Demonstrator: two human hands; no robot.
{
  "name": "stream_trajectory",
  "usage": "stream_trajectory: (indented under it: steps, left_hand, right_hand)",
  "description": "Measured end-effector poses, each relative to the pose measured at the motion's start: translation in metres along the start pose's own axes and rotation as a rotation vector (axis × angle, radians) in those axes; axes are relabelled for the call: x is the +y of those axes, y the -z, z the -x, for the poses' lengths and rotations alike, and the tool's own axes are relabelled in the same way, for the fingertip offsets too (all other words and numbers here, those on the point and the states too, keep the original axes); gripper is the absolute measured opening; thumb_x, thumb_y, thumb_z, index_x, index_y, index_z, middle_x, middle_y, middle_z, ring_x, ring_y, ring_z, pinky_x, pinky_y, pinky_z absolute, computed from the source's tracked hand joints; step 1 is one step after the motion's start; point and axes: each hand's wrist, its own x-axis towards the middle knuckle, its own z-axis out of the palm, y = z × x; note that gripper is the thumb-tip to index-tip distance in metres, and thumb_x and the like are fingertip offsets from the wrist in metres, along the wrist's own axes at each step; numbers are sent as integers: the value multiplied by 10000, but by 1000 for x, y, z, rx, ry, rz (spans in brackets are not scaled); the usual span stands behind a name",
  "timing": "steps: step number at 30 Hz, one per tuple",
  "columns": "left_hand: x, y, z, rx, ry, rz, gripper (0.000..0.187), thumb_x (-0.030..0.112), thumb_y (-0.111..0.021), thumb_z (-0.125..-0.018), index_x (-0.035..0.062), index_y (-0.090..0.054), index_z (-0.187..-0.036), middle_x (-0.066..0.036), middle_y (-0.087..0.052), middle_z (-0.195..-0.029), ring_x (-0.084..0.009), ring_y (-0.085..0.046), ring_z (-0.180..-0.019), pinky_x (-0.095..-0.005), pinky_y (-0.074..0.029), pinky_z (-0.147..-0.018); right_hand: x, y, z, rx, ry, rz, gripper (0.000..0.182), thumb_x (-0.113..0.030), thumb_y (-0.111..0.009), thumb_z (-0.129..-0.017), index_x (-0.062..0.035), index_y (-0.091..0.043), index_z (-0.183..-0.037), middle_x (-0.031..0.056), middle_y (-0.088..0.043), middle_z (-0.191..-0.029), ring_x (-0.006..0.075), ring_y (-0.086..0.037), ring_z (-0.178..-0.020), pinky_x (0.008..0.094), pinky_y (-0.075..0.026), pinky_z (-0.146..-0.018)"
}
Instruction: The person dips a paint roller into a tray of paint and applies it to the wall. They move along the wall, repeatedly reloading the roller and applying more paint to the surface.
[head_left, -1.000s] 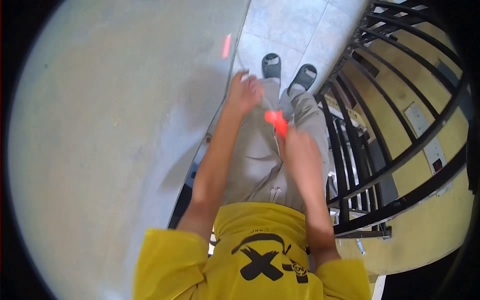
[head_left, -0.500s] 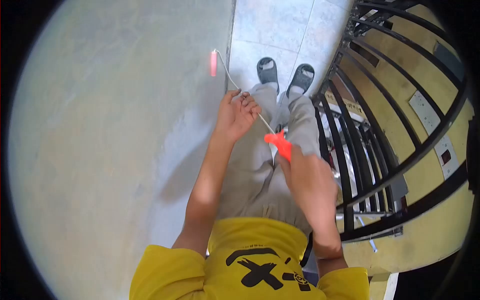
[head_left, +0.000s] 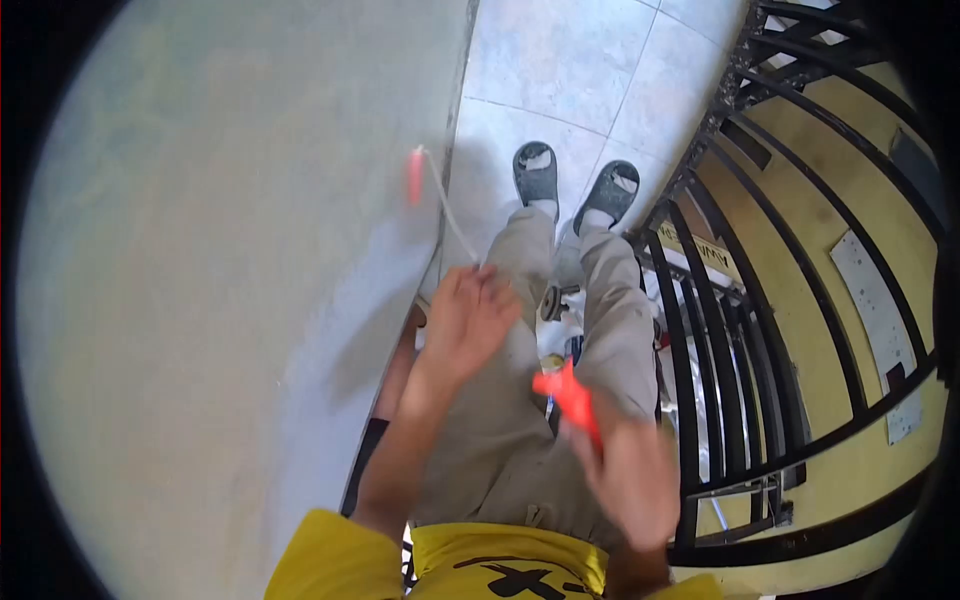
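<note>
My left hand (head_left: pixel 470 318) is blurred, with its fingers curled in at the white cord (head_left: pixel 455 222). From it the cord runs up to a small pink-red cylinder (head_left: pixel 415 178), which appears over the pale surface at the left. Lower and to the right, my right hand (head_left: pixel 632 478) grips a bright orange-red plastic piece (head_left: pixel 572 398); its wider end sticks out past the fingers. Both hands are in front of my lap, apart from each other. Whether cord runs between them is hard to make out now.
A broad pale grey surface (head_left: pixel 220 300) fills the left side. My feet in dark slippers (head_left: pixel 536 178) rest on light floor tiles (head_left: pixel 550 70). Black curved metal railing bars (head_left: pixel 800 250) rise close on my right, before a yellowish wall (head_left: pixel 850 330).
Both hands and the orange-red piece are lower in view, and so are my feet as the view tilts. The pink-red cylinder has also shifted down and slightly left.
</note>
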Motion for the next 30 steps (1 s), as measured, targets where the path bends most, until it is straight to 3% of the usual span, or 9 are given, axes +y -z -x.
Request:
stream_trajectory:
  steps: [3, 10, 12, 13, 15, 17, 20, 26, 30]
  left_hand:
    - [8, -2, 22, 125, -19, -30, 207, 275, -510, -844, 104, -435, -754, -4, -358, -654, -141, -360, -584, -292, -342, -547]
    - [52, 47, -237, 346, -85, -304, 326, 243, -459, -854, 182, -331, -560, 27, -265, -468, -139, -259, -382, -305, -269, -397]
    - [45, 45, -197, 85, -92, -186, 334, 208, -428, -860, 175, -313, -548, 12, -262, -463, -151, -271, -378, -313, -273, -398]
    - [22, 58, -150, -63, -390, -448, 329, 199, -423, -880, 166, -328, -566, 12, -264, -469, -151, -282, -386, -314, -287, -409]
    - [-11, 43, -5, -262, -143, -87, 163, 209, -490, -891, 124, -456, -756, 1, -369, -611, -140, -364, -534, -294, -337, -505]
    - [-62, -5, 148, -69, -107, 53, 152, 212, -465, -908, 136, -449, -777, 8, -382, -647, -132, -372, -572, -287, -341, -548]
    - [-100, -8, 220, -105, -124, 53, 156, 219, -440, -926, 132, -445, -797, 7, -405, -684, -129, -388, -604, -293, -352, -575]
    - [12, 64, -32, -67, -60, 212, 296, 163, -394, -899, 117, -414, -608, -15, -348, -545, -168, -330, -463, -317, -332, -471]
    - [14, 43, 31, -61, -36, 172, 269, 117, -379, -866, 117, -345, -600, -14, -298, -539, -145, -289, -462, -312, -276, -456]
  right_hand:
    - [-4, -29, 24, 67, 35, -4, 307, -309, -586, -864, -19, -576, -965, 233, -608, -764, 423, -601, -691, 505, -466, -606]
    - [73, -82, -175, 242, 193, 144, 382, -310, -605, -855, 70, -616, -887, 282, -604, -795, 420, -604, -815, 482, -472, -668]
    - [62, -49, -136, 124, 241, 64, 376, -314, -615, -846, 60, -617, -886, 281, -606, -827, 405, -600, -854, 475, -467, -694]
    - [48, -35, -81, 157, 233, 117, 339, -284, -612, -848, 47, -610, -922, 271, -611, -827, 424, -594, -846, 474, -468, -698]
    - [15, -17, 47, 146, 296, 60, 287, -250, -610, -847, -4, -607, -996, 253, -612, -788, 429, -594, -823, 490, -468, -689]
    - [-19, 17, 175, -5, 81, 55, 322, -252, -626, -831, -34, -621, -1068, 258, -612, -828, 436, -569, -822, 464, -459, -724]
    - [-14, 15, 227, 25, 103, -7, 364, -287, -642, -817, -19, -630, -1062, 249, -609, -808, 434, -555, -806, 439, -441, -745]
    - [5, -69, 11, 114, 363, 83, 404, -319, -597, -858, 81, -589, -805, 308, -580, -729, 433, -605, -733, 462, -458, -630]
    - [-35, -23, 75, 81, 350, 213, 374, -303, -599, -851, 64, -589, -782, 263, -580, -638, 378, -614, -614, 425, -462, -579]
